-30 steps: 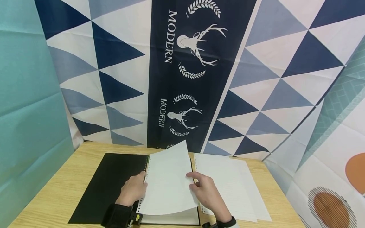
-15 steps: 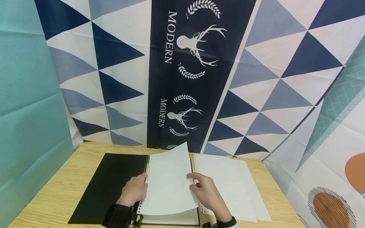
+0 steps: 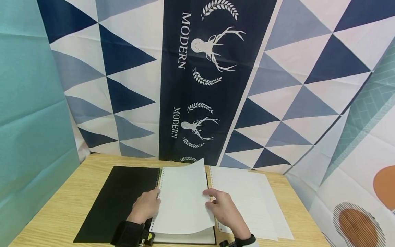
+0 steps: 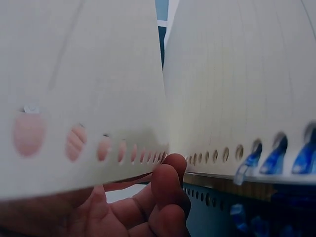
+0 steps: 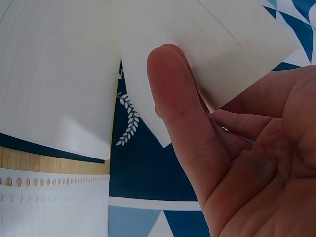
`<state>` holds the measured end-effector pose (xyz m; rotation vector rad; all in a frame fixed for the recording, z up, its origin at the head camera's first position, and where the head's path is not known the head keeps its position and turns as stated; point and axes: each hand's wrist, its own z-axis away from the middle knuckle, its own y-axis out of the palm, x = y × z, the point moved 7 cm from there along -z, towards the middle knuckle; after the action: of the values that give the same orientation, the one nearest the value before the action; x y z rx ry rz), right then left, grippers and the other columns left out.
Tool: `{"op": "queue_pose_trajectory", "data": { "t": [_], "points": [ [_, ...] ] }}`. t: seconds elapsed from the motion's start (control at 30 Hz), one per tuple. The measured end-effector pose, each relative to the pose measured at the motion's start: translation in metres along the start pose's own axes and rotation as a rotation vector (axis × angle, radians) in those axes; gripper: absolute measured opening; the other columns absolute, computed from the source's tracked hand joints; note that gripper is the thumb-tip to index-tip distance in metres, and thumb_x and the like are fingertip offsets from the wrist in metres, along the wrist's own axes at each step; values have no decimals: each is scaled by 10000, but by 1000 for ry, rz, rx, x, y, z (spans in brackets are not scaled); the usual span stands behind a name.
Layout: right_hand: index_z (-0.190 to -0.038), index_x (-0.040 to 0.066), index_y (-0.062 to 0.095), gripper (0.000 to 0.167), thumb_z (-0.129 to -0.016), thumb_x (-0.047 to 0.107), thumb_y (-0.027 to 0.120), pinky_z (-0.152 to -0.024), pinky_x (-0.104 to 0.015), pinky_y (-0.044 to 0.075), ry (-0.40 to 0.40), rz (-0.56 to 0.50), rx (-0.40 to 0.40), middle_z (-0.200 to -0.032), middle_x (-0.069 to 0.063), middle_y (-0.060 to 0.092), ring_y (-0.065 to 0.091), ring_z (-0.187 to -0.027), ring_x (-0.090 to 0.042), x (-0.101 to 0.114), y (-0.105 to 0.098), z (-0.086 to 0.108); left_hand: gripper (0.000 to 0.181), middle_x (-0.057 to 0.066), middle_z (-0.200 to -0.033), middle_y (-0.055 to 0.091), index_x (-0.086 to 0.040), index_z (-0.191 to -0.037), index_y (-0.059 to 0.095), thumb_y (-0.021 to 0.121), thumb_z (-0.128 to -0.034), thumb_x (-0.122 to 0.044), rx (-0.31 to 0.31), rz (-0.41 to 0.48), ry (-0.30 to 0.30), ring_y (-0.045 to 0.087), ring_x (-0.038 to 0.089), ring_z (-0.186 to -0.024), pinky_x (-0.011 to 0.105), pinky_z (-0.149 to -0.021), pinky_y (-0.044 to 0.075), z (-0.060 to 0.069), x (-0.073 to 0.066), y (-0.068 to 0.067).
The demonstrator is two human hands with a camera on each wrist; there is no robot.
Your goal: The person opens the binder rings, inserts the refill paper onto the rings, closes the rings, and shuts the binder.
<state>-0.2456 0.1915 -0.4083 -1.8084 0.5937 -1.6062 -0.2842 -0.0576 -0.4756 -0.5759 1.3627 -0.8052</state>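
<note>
We see the punched sheet above the stacked pages of the open binder, its far right corner raised. The left hand grips the punched left edge with curled fingers; the right hand pinches the right edge between thumb and fingers, the gap closed to the paper. Blue rings pass through the stack's holes. We find the black cover at left and loose sheets at right on the surface.
</note>
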Motion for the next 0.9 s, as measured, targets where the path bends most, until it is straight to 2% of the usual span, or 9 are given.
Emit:
{"op": "queue_pose_trajectory", "data": {
  "t": [0.13, 0.3, 0.4, 0.53, 0.63, 0.7, 0.9],
  "points": [
    [-1231, 14, 691, 347, -890, -41, 659, -653, -299, 571, 4, -3, 17, -1302, -272, 645, 709, -863, -200, -3, 2, -1, 397, 224, -1291, 648, -3, -1369, 578, 612, -985, -99, 15, 12, 2, 600, 267, -900, 518, -796, 529, 0, 1, 0],
    [-1240, -16, 678, 356, -887, -47, 650, -624, -281, 565, -4, -11, 38, -1297, -291, 641, 692, -813, -172, -4, 4, -1, 469, 207, -1244, 665, 2, -1406, 538, 631, -955, -87, 26, 41, 5, 594, 245, -823, 401, -678, 449, 2, 4, -1],
    [-1240, -35, 669, 357, -885, -53, 644, -613, -290, 573, -12, -18, 56, -1290, -298, 643, 703, -810, -176, -4, 5, 0, 516, 198, -1176, 676, 20, -1420, 516, 644, -927, -65, 32, 44, 5, 594, 242, -794, 394, -663, 449, 4, 5, -1],
    [-1245, -62, 649, 366, -879, -68, 627, -517, -278, 546, -14, -47, 97, -1254, -306, 652, 700, -683, -153, -4, 8, 1, 556, 195, -1156, 674, 27, -1419, 513, 676, -892, -47, 52, 22, 20, 587, 262, -818, 430, -697, 476, 5, 6, -2],
    [-1249, -75, 637, 380, -870, -80, 615, -457, -261, 507, -10, -69, 117, -1219, -308, 661, 661, -561, -129, -5, 9, 2, 596, 215, -1226, 657, 20, -1439, 498, 696, -880, -36, 88, 13, 40, 581, 287, -877, 465, -759, 494, 7, 6, -3],
    [-1247, -76, 637, 384, -864, -85, 613, -455, -261, 504, -9, -70, 121, -1218, -301, 663, 652, -536, -126, -5, 9, 2, 614, 207, -1210, 652, 18, -1448, 489, 703, -873, -22, 120, 16, 51, 567, 293, -888, 464, -765, 475, 10, 5, -2],
    [-1251, -70, 636, 393, -859, -88, 618, -462, -268, 514, 0, -57, 132, -1134, -259, 701, 654, -528, -129, -5, 9, 2, 613, 106, -930, 594, 14, -1397, 475, 736, -842, 19, 228, 36, 63, 537, 267, -791, 419, -684, 392, 16, 3, -1]
  ]
}}
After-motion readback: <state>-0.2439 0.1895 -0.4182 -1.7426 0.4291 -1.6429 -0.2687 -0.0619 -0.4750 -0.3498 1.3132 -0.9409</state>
